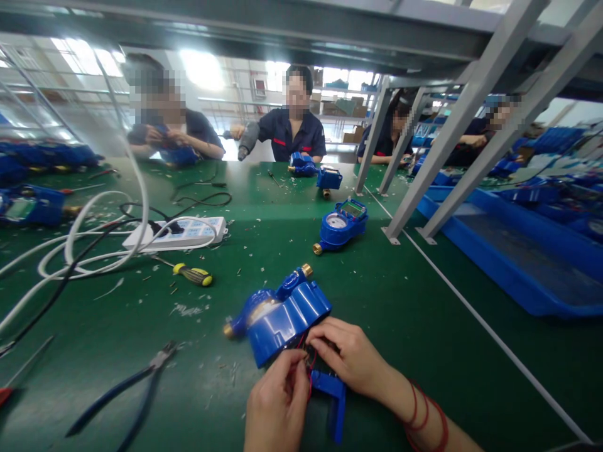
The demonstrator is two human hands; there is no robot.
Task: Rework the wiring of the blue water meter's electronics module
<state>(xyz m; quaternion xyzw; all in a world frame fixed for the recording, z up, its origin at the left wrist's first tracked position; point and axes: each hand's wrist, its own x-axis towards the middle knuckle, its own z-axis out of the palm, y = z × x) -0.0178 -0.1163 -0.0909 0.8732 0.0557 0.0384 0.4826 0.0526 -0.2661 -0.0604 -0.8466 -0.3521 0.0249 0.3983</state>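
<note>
A blue water meter [281,315] with brass end fittings lies on the green table [414,326] in front of me, its housing lid swung open. Thin red wires [309,367] come out of its near side. My left hand [277,405] pinches these wires with thumb and fingers closed. My right hand [352,359] has its fingers curled at the same spot, touching the wires and the meter's edge. A small blue bracket part [333,398] lies just below my hands.
Blue-handled pliers [123,395] lie at near left, a yellow-handled screwdriver [192,274] and a white power strip [178,234] with cables beyond. Another blue meter [341,225] sits mid-table. Grey frame legs [438,150] and blue trays [518,257] stand right. Several people work across the table.
</note>
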